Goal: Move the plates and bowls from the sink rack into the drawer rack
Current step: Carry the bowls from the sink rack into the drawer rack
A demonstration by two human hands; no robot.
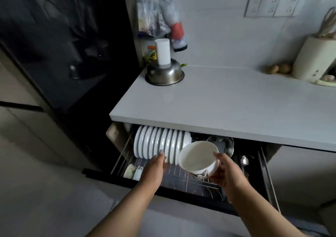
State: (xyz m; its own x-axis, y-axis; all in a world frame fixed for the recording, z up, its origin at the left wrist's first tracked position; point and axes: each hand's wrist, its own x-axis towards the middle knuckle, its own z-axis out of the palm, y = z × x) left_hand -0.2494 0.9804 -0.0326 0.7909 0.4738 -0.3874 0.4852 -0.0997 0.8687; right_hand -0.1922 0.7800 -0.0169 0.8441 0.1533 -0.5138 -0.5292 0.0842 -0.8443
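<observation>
A pulled-out drawer rack (pixel 181 177) of wire sits below the counter. A row of several white plates (pixel 160 143) stands on edge at its back left. My right hand (pixel 224 171) grips a white bowl (pixel 198 156) with a dark pattern on its outside, held tilted above the middle of the rack, opening toward me. My left hand (pixel 156 166) reaches to the front of the plate row, its fingertips touching the lower edge of the plates. The sink rack is out of view.
A steel bowl (pixel 221 144) and a spoon (pixel 244 161) lie in the drawer's right part, small cups (pixel 133 170) at its front left. On the counter (pixel 227 102) stand an upturned steel bowl with a white cup (pixel 164 71) and a cream holder (pixel 314 58). A dark appliance stands left.
</observation>
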